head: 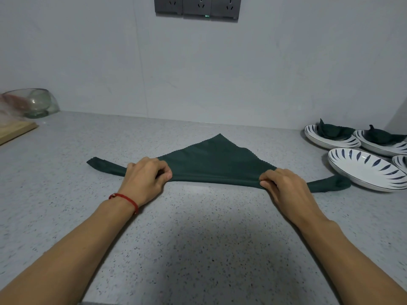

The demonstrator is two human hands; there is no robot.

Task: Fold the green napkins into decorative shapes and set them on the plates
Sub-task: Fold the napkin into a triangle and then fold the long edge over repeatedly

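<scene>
The dark green cloth napkin (217,160), folded to a triangle with its point toward the wall, lies flat on the speckled grey stone surface (198,238), its near long edge rolled into a narrow band. The left hand (144,176) pinches that band left of centre and the right hand (284,183) pinches it toward the right, each grip closed on the cloth, with a loose tail trailing beyond each hand. The likeliest fault, as I judge it, is an uneven roll: if one hand turns faster or lets slip, the band will skew and loosen. The right tail lies just beside the empty white leaf-patterned plate (370,172) and could catch its rim or nudge it as the roll advances. Two more plates behind it, the left (328,140) and the right (383,147), already carry folded napkins. Room is generous ahead toward the wall and on the left; the wooden board (15,130) and glass bowl (33,103) stand well apart.
</scene>
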